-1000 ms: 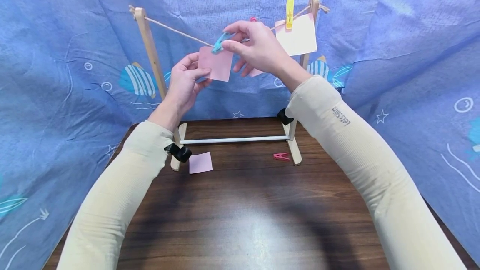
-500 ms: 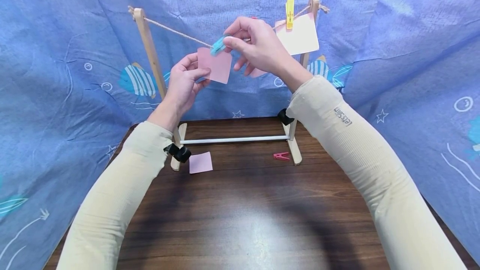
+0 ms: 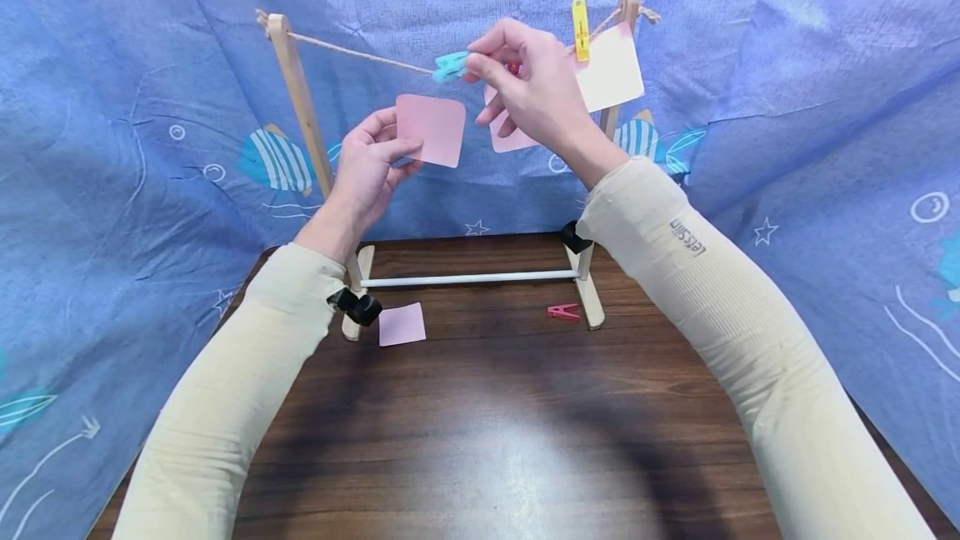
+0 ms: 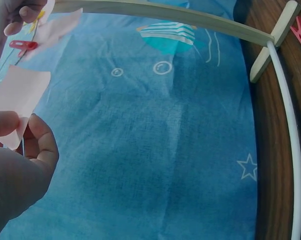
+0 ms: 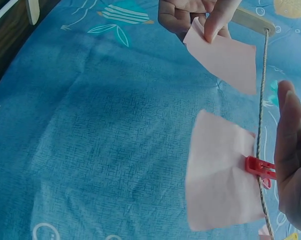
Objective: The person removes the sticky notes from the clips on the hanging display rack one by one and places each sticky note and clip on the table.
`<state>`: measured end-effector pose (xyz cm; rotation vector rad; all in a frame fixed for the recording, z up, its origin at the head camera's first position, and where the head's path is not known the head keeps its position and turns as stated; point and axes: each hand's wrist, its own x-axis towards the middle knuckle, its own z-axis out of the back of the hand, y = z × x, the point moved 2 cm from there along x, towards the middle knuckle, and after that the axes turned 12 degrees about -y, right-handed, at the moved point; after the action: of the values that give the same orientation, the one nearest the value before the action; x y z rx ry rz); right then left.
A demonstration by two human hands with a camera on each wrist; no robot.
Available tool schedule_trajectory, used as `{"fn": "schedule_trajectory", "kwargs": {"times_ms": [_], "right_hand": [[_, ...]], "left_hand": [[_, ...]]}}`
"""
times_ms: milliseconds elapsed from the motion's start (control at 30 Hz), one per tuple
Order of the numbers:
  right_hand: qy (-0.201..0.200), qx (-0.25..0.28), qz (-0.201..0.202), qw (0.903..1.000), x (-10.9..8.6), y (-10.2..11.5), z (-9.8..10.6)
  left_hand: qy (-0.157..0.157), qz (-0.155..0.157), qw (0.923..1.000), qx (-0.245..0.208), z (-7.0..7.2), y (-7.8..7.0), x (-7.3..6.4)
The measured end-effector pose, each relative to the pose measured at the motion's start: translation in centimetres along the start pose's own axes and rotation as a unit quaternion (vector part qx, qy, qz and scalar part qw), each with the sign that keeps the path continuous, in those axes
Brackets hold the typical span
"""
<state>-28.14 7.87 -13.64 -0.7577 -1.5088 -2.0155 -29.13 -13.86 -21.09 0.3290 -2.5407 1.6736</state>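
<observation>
My left hand pinches a pink paper square by its left side, just below a sagging rope. Between thumb and fingertips, my right hand holds a light blue clothespin at the rope, above the paper and apart from it. Whether its jaws grip the rope, I cannot tell. Behind the right hand hangs another pink paper, held to the rope by a red clothespin. Farther right, a yellow clothespin holds a pale paper on the rope.
The rope runs between two wooden posts, joined low down by a white bar. On the brown table lie a loose pink paper and a red clothespin. A blue patterned cloth hangs behind.
My right hand has drawn the light blue clothespin up and rightward, off the paper's top edge. The rope's middle has risen with it. My left hand and its paper have stayed nearly still.
</observation>
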Motion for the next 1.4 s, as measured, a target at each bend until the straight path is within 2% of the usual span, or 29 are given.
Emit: {"fn": "schedule_trajectory", "kwargs": {"times_ms": [133,300,467,567,733,1033,1400], "right_hand": [[-0.022,0.024,0.002,0.9995,0.0,-0.1,0.5],[-0.026,0.043,0.0,0.9987,-0.3,-0.2,1.4],[-0.007,0.045,-0.011,0.9989,-1.1,-0.5,2.0],[0.015,0.022,0.002,0.9996,-1.7,-0.7,2.4],[0.048,-0.024,0.03,0.9981,-3.2,-1.2,3.0],[0.08,-0.024,0.022,0.9962,-6.2,-2.8,4.0],[0.127,-0.024,-0.033,0.9911,-11.0,-6.8,4.5]], "left_hand": [[0.002,0.002,1.0,0.003,0.0,0.0,0.0],[0.003,0.001,1.0,0.0,0.1,0.1,0.0],[0.003,0.002,1.0,0.005,0.6,0.4,0.0],[0.003,0.007,0.9999,0.013,0.8,0.6,-0.1],[0.005,0.02,0.9996,0.019,1.2,1.1,-0.4],[0.011,0.044,0.9986,0.026,2.4,2.5,-1.3],[0.039,0.08,0.9944,0.058,4.2,5.4,-3.4]]}}
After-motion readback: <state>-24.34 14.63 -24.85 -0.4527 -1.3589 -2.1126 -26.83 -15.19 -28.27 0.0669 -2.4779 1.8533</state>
